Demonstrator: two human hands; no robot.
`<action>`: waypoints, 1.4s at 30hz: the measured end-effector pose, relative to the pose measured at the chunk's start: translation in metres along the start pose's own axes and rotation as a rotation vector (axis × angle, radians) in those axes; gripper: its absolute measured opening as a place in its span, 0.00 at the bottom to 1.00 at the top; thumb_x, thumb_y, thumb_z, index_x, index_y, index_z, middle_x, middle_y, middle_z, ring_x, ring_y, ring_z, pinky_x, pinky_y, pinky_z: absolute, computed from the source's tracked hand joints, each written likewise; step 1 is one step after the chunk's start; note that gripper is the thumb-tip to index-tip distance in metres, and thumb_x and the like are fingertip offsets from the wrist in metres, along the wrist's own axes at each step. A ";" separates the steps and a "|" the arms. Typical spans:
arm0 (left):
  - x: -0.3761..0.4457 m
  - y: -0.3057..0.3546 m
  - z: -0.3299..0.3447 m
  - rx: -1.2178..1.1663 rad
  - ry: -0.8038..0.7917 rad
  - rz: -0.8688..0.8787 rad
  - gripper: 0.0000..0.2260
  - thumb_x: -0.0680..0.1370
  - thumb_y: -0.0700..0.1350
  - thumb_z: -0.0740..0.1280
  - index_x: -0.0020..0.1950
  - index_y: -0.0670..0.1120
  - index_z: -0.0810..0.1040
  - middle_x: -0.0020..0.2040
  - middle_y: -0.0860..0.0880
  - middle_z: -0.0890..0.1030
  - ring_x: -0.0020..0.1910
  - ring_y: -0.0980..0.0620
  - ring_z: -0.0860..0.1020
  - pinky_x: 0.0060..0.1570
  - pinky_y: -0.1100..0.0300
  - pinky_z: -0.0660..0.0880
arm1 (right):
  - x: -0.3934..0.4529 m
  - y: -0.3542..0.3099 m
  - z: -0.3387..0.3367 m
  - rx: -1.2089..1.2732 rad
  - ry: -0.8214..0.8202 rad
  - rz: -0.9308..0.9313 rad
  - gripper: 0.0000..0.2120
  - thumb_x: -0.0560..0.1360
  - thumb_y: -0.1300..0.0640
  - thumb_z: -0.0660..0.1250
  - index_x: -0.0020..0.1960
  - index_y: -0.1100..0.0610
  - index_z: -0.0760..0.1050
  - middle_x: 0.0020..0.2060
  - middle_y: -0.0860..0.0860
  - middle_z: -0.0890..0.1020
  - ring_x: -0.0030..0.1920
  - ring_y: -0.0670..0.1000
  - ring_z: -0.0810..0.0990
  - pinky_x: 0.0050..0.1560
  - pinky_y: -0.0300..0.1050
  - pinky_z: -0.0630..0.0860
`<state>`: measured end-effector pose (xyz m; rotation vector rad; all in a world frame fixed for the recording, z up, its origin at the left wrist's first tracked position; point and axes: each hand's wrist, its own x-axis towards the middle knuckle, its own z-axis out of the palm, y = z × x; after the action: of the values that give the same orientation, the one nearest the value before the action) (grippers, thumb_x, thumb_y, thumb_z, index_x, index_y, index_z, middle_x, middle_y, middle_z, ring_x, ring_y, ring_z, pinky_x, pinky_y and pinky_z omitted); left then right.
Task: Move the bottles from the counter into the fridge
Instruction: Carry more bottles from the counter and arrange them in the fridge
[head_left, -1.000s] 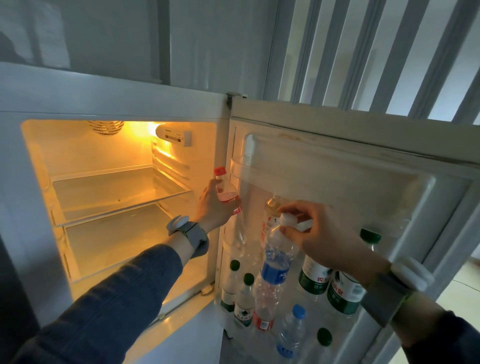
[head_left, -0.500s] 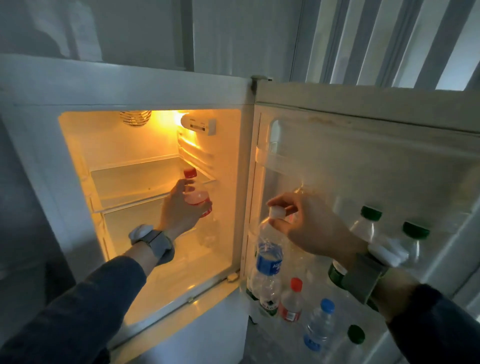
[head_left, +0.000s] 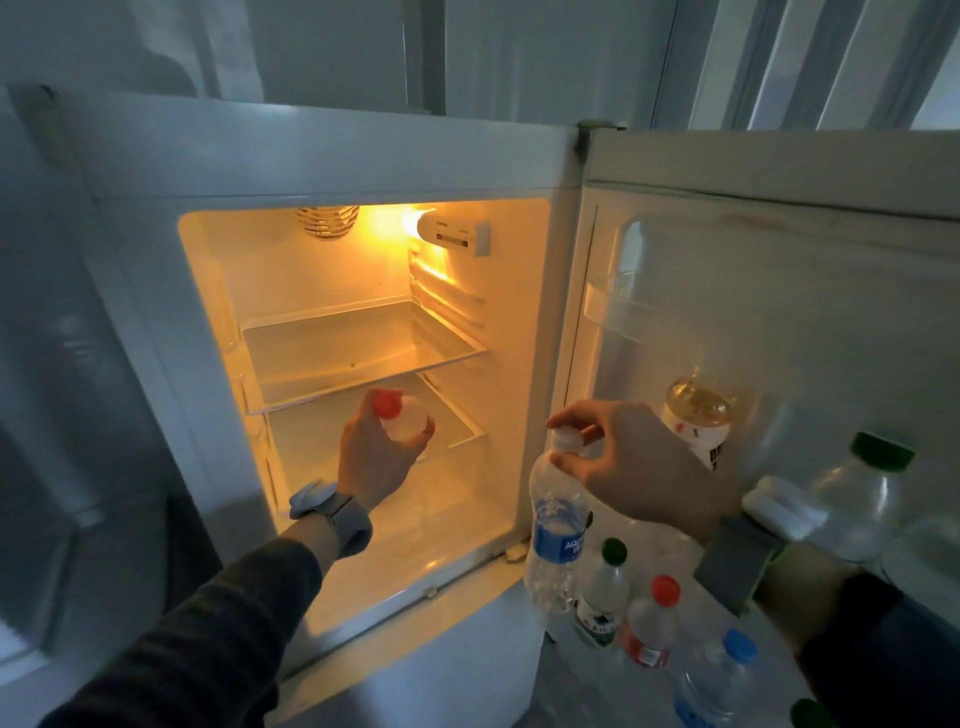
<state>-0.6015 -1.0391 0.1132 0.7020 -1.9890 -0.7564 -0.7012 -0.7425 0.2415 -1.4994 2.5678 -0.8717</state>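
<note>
The small fridge (head_left: 332, 156) stands open and lit. My left hand (head_left: 371, 457) is inside the lower compartment, closed around a clear bottle with a red cap (head_left: 402, 415), just below the upper glass shelf (head_left: 363, 358). My right hand (head_left: 639, 467) pinches the white cap of a tall clear bottle with a blue label (head_left: 556, 540), held upright at the inner edge of the open door (head_left: 779, 291), above the door's lower rack.
The door racks hold several bottles: a green-capped one (head_left: 605, 592), a red-capped one (head_left: 654, 623), a blue-capped one (head_left: 722, 675), an amber-filled bottle (head_left: 698, 415) and a larger green-capped bottle (head_left: 862, 493). The lower shelf (head_left: 322, 431) shows no bottles standing on it.
My left hand has carried the red-capped bottle from the door opening deeper and lower into the fridge. My right hand has kept the blue-label bottle near the door rack. The view shifted left.
</note>
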 end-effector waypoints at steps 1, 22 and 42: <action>0.000 -0.001 0.001 0.013 0.028 0.006 0.23 0.71 0.57 0.79 0.59 0.54 0.74 0.46 0.54 0.79 0.43 0.50 0.78 0.43 0.55 0.75 | 0.004 0.000 0.002 0.004 0.000 -0.001 0.18 0.78 0.50 0.73 0.67 0.46 0.77 0.55 0.42 0.82 0.54 0.40 0.79 0.58 0.38 0.78; 0.047 -0.072 0.104 0.217 -0.397 0.172 0.26 0.75 0.32 0.72 0.72 0.50 0.78 0.80 0.44 0.64 0.73 0.38 0.71 0.67 0.47 0.73 | 0.032 0.016 0.020 -0.006 0.012 0.070 0.18 0.78 0.50 0.72 0.67 0.44 0.75 0.47 0.39 0.80 0.43 0.44 0.81 0.47 0.36 0.79; 0.078 -0.126 0.186 0.272 -0.516 0.154 0.23 0.78 0.45 0.73 0.72 0.47 0.73 0.78 0.42 0.63 0.79 0.39 0.60 0.74 0.41 0.66 | 0.032 0.031 0.036 0.026 0.026 0.162 0.14 0.78 0.47 0.73 0.62 0.42 0.76 0.51 0.37 0.80 0.48 0.42 0.80 0.52 0.34 0.79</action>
<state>-0.7756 -1.1333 -0.0195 0.5312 -2.6187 -0.6204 -0.7320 -0.7732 0.2035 -1.2599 2.6398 -0.9055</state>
